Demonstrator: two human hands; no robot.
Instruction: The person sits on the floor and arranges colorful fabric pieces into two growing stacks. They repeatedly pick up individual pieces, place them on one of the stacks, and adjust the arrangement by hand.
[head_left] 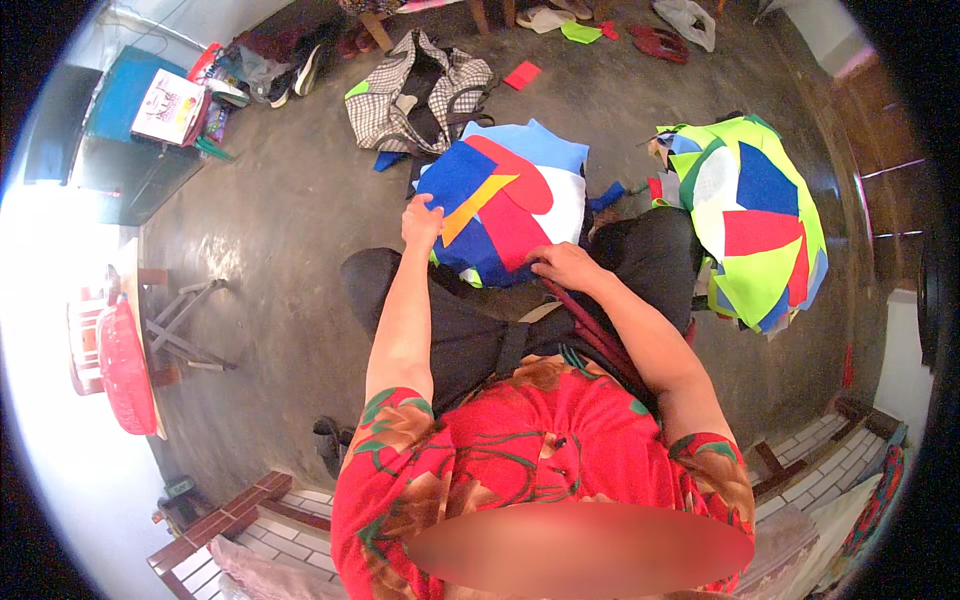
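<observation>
Both hands [421, 222] [566, 266] on stacked felt pieces [505, 205], curved, blue, red, yellow.

Fabric pile [745, 225] on concrete floor [280, 240]

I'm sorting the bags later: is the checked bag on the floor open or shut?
Open. The checked bag lies slumped on the floor, its top gaping, with dark contents and handles showing inside.

A checkered bag [418, 92] lies open on the grey concrete floor [290, 230], near some shoes [300, 70]. At the right sits a second heap of coloured fabric pieces [755, 225]. A red plastic stool [125, 365] stands at left
</observation>
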